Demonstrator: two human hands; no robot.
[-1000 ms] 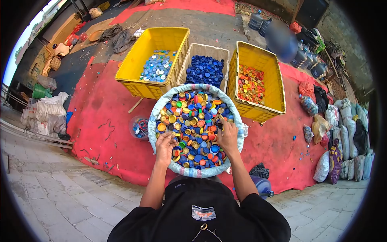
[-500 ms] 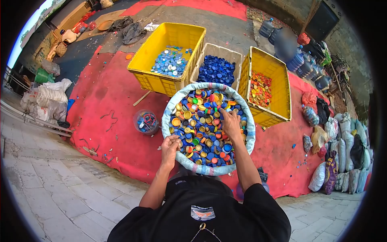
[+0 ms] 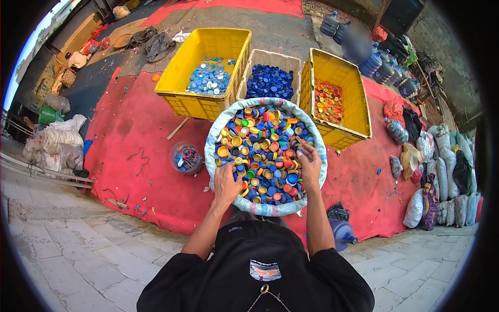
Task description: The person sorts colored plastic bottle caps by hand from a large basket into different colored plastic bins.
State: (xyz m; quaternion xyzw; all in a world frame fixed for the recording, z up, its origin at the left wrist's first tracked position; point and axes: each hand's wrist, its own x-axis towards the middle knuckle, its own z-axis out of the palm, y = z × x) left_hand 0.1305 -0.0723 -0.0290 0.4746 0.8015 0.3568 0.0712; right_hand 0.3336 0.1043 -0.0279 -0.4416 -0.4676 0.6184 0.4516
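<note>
A round sack (image 3: 213, 151) with a rolled pale-blue rim stands in front of me, full of mixed bottle caps (image 3: 260, 151) in blue, yellow, orange, green and red. At its near left side, my left hand (image 3: 226, 184) reaches over the rim with bent fingers among the caps; what they grip, if anything, is hidden. My right hand (image 3: 311, 165) is over the right part of the pile, thumb and fingers pinched on what looks like a bottle cap, mostly covered by the fingers.
Beyond the sack stand a yellow crate (image 3: 202, 101) with light-blue caps, a whitish crate (image 3: 244, 78) with dark-blue caps, and another yellow crate (image 3: 343, 130) with red and orange caps. A clear bucket (image 3: 186, 158) sits left. Filled sacks (image 3: 442, 177) and water jugs (image 3: 371, 65) line the right.
My right hand has drawn back from the middle of the pile toward the right rim, fingers now pinched. My left hand has moved from the rim in over the caps. The view has shifted slightly.
</note>
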